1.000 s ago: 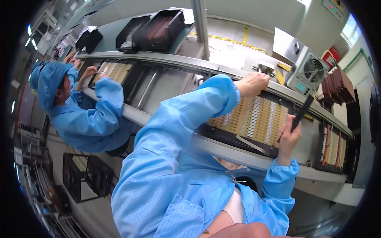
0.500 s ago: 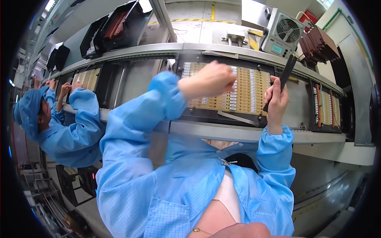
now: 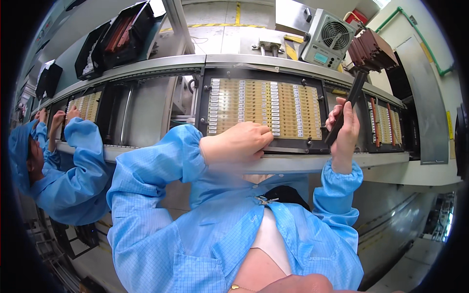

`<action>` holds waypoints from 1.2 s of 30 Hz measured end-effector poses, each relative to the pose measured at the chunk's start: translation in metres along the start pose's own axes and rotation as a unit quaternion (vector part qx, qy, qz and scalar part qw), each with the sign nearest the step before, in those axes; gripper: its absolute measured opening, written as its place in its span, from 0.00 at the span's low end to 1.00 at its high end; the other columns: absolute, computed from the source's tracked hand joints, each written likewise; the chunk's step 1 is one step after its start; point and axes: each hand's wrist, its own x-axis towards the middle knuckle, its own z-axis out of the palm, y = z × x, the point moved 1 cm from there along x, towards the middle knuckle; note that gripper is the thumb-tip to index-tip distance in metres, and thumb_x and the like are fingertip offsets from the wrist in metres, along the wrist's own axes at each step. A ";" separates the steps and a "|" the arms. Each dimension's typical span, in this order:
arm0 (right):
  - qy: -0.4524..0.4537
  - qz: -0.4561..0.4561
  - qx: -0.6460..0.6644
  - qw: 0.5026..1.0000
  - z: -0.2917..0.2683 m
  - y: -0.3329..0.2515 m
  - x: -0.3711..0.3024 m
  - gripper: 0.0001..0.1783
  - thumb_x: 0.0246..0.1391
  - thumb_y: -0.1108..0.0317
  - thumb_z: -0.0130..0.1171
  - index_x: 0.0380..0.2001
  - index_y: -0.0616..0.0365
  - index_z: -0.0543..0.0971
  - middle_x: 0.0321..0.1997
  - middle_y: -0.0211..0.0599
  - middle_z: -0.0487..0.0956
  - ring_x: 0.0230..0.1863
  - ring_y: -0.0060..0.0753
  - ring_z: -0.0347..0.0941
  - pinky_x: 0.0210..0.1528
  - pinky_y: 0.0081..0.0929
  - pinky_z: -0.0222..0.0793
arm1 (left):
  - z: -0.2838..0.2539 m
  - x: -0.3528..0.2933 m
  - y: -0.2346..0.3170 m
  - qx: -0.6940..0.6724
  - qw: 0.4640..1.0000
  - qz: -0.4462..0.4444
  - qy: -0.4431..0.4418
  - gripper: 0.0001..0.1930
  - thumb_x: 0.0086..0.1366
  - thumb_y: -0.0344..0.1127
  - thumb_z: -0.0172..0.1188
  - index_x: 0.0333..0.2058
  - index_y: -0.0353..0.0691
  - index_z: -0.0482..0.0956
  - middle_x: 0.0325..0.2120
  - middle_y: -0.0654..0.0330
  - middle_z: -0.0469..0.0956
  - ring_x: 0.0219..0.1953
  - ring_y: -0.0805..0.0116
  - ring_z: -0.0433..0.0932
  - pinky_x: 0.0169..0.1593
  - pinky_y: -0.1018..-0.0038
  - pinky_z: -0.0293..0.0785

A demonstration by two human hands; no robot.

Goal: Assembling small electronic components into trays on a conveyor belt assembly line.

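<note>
A framed panel of yellow-tan circuit boards (image 3: 295,110), set in rows with small white rectangular parts, lies in a black carrier (image 3: 322,93) on the line before me. My left hand (image 3: 239,141) is at the carrier's near edge, below the middle of the panel. Its fingers are curled and point right; the fingertips are partly hidden, so what they grip, if anything, does not show. Upright at the panel's right side, my right hand (image 3: 344,127) is wrapped round a long flat black bar (image 3: 352,95), which tilts up and to the right.
Metal rails (image 3: 376,158) border the line. Farther right sits another board panel (image 3: 386,122) with red-brown strips. Behind the line stand a grey fan unit (image 3: 330,36), stacked brown plates (image 3: 371,49) and black bins (image 3: 122,36). A co-worker in blue (image 3: 68,171) works at the left.
My left hand has come down from over the boards to the carrier's near edge. The slanted metal strip there no longer shows. My right hand still holds the black bar. The view has shifted right.
</note>
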 end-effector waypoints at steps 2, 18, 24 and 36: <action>0.023 0.032 -0.004 0.999 -0.001 -0.009 -0.004 0.19 0.70 0.57 0.49 0.49 0.64 0.74 0.27 0.28 0.68 0.24 0.18 0.64 0.26 0.16 0.61 | -0.009 0.002 -0.001 -0.010 0.999 0.034 -0.021 0.13 0.55 0.36 0.65 0.34 0.36 0.73 0.33 0.53 0.74 0.37 0.52 0.78 0.41 0.61 0.76; -0.119 -0.107 -0.413 0.896 0.057 0.040 -0.009 0.16 0.66 0.62 0.56 0.35 0.66 0.82 0.24 0.34 0.71 0.24 0.28 0.70 0.28 0.28 0.64 | -0.034 0.016 -0.060 -0.545 0.766 -0.277 0.198 0.14 0.70 0.41 0.59 0.43 0.33 0.75 0.28 0.60 0.81 0.27 0.77 0.80 0.27 0.80 0.72; -0.095 -0.246 -0.550 0.792 0.044 0.061 0.014 0.13 0.62 0.63 0.59 0.41 0.63 0.80 0.24 0.48 0.75 0.25 0.53 0.70 0.32 0.41 0.67 | -0.023 0.020 -0.053 -0.215 0.900 -0.294 0.239 0.25 0.64 0.33 0.64 0.55 0.34 0.65 0.19 0.59 0.76 0.20 0.69 0.78 0.24 0.74 0.74; -0.162 -0.227 -0.711 0.645 0.056 0.055 0.004 0.26 0.62 0.63 0.56 0.61 0.59 0.70 0.21 0.49 0.79 0.23 0.51 0.79 0.28 0.43 0.75 | -0.017 0.013 -0.051 0.001 0.951 -0.179 0.252 0.10 0.64 0.34 0.60 0.44 0.41 0.76 0.23 0.57 0.79 0.27 0.56 0.80 0.33 0.63 0.75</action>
